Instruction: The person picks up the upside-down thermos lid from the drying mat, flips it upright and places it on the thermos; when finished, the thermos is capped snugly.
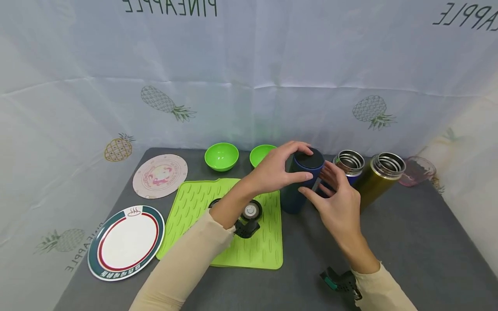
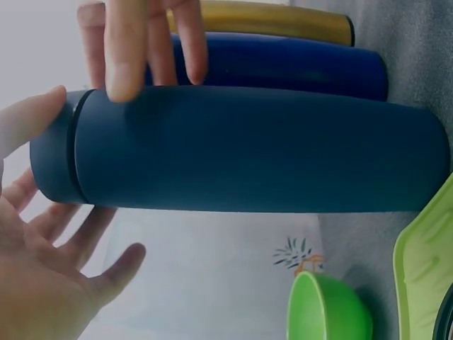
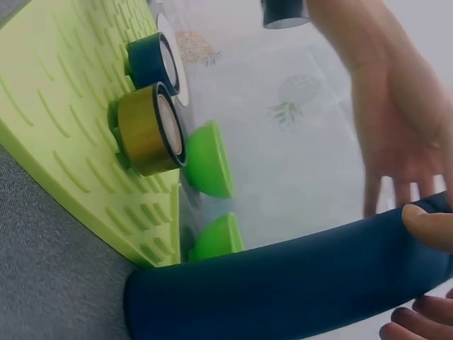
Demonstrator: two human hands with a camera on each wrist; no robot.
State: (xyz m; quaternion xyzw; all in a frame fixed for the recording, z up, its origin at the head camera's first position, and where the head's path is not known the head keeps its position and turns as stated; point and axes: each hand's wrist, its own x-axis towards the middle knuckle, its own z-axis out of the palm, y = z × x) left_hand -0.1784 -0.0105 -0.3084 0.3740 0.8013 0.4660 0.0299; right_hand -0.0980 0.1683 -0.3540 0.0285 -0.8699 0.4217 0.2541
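A tall dark blue thermos (image 1: 293, 196) stands upright on the grey table, its lid (image 1: 309, 159) on top. My left hand (image 1: 272, 169) grips the lid from the left, with thumb and fingers around its side. Lower down, my right hand (image 1: 343, 207) holds the upper body from the right, thumb in front and fingers behind. The left wrist view shows a narrow dark seam between lid and body. Right beside it are a blue thermos (image 1: 355, 175) and a gold thermos (image 1: 373, 185), both with uncovered steel mouths.
A gold lid (image 3: 145, 131) and a blue lid (image 3: 150, 62) lie on the lime-green mat (image 1: 256, 250), partly behind my left forearm. Two green bowls (image 1: 221, 157) stand at the back. A pink plate (image 1: 159, 176) and a teal-rimmed plate (image 1: 126, 244) lie left; a pink cup (image 1: 418, 170) is far right.
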